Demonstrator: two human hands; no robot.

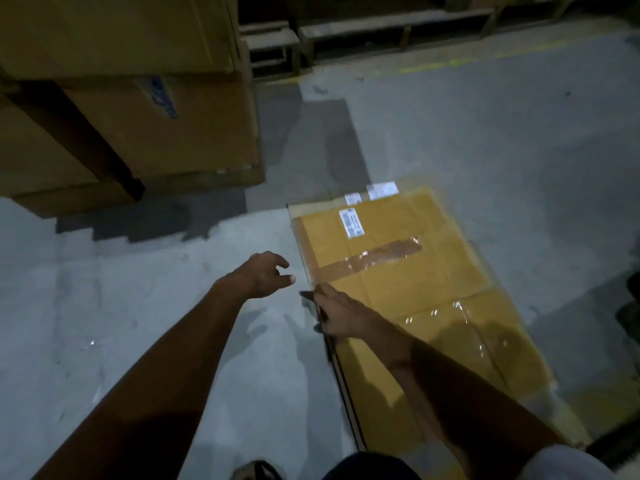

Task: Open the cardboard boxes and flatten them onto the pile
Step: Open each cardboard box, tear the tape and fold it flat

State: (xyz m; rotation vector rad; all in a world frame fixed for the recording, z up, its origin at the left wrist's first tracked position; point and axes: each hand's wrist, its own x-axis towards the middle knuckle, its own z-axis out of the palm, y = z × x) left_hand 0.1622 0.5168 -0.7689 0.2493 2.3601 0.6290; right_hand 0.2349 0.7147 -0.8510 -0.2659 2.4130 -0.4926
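Hands — two (265, 275) (341, 315) — over one flattened box (408, 278)

The flattened yellow-brown cardboard box (415, 292) at centre right looks matt, crossed by glossy clear tape (370, 259); the grey concrete floor (138, 289) looks rough.

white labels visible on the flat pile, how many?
3. One label sits on the top sheet above the tape strip. Two more, and, lie at the pile's far edge, apparently on sheets beneath. Others may be hidden under the stack.
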